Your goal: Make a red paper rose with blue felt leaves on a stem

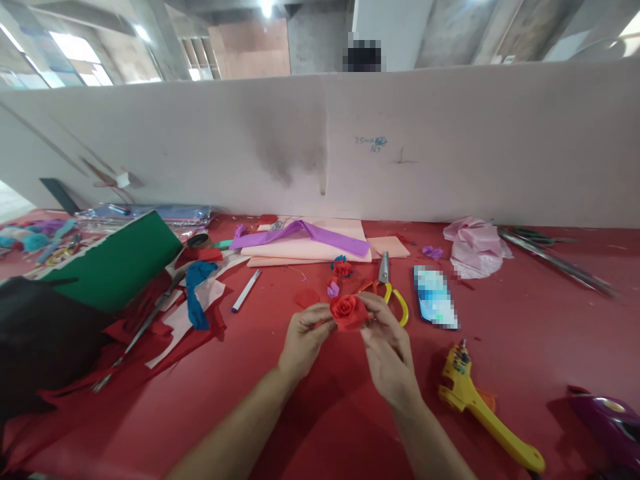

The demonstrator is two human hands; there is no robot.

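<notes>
A red paper rose (349, 311) is held up between both hands above the red tabletop. My left hand (306, 337) pinches its left edge with thumb and fingers. On the other side, my right hand (390, 350) grips the right edge, fingers curled behind the petals. Just beyond the rose lie a small red flower with blue edging (342, 267) and a little purple-and-red bud (333, 289). A flat red paper circle (307, 297) rests left of them. Yellow-handled scissors (397, 300) lie close behind my right hand.
A yellow glue gun (480, 407) and a phone (435, 297) lie to the right. Purple strips (325, 239) rest on peach sheets at the back. A marker (247, 291), a blue strip (198, 293) and a green board (120, 267) are leftward. A white partition (200, 147) bounds the table.
</notes>
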